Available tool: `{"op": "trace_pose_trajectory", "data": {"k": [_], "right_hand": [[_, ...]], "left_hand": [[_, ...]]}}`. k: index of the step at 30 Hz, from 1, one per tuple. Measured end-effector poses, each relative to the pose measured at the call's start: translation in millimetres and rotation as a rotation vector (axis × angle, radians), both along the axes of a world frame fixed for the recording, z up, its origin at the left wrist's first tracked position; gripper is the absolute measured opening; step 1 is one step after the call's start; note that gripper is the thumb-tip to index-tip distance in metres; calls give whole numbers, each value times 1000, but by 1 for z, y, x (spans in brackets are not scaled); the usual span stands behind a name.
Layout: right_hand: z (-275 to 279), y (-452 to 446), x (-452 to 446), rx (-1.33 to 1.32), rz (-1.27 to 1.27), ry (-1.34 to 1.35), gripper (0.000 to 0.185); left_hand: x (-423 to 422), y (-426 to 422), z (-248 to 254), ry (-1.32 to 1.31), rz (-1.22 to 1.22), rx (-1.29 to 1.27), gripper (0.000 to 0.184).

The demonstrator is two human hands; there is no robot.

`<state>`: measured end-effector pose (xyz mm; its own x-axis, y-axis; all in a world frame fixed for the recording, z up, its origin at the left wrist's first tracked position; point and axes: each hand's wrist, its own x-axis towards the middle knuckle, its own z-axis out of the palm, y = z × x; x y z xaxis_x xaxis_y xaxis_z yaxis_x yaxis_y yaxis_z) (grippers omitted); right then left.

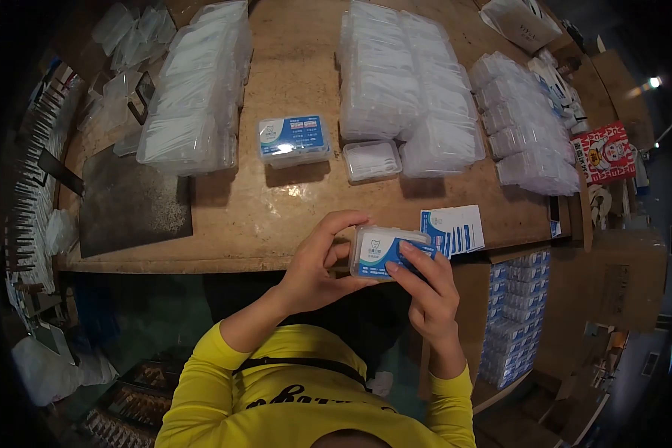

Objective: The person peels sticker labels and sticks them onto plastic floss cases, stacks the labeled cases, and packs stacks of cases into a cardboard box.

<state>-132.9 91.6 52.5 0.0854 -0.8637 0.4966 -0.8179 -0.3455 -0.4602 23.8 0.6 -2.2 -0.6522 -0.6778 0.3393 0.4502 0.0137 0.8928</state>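
In front of me, at the table's near edge, I hold a clear plastic box (360,257) topped by a white-and-blue card with a tooth logo. My left hand (313,261) grips the box's left side, its thumb below and its fingers along the far edge. The fingers of my right hand (429,287) press on the card from the right; its thumb is hidden. Just beyond lies a fanned pile of similar cards (467,228). Farther back are a small stack of carded boxes (295,140) and a single clear box of white floss picks (372,161).
Tall rows of pick-filled boxes stand at left (190,97) and centre (407,82), with more clear boxes (526,123) at right. A dark metal plate (136,201) lies at left. Below the table's right side, a carton (519,313) holds many carded boxes.
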Motion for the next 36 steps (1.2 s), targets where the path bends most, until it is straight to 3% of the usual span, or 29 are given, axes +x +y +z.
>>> {"op": "trace_pose_trajectory", "data": {"k": [4,7,9,10,12,14,17,20,23,27,29,32,36], "right_hand": [[1,2,1,82,-1,-7,36],[1,3,-2,228,20,115,41],[8,1,1,358,-50,296,51],[-3,5,-6,405,-82,262,65],[-16,10,-22,436,-212,318,58],[-36,18,-41,421,-325,356,57],[-54,28,-59,398,-409,376,50],[-64,32,-67,352,-389,361,43],[-61,31,-69,317,-315,331,39],[-60,29,-70,272,-257,304,36],[-59,27,-64,266,-254,296,36],[-46,21,-45,246,-291,305,37],[-38,21,-26,176,-245,280,39]], "left_hand": [[-2,1,3,24,56,34,70],[5,-9,3,-136,78,-193,51],[13,-20,9,-228,203,-254,37],[15,-26,10,-180,226,-202,37],[27,-53,19,-203,416,-454,36],[31,-69,27,-215,598,-381,35],[37,-99,22,-508,715,-418,30],[33,-89,35,-787,954,-1013,23],[15,-53,32,-649,839,-795,20],[-12,-3,-4,-445,-130,64,14],[-26,20,-22,-495,-340,273,12],[-37,34,-22,-435,-441,780,16],[-34,40,-32,-256,-424,833,18]]}}
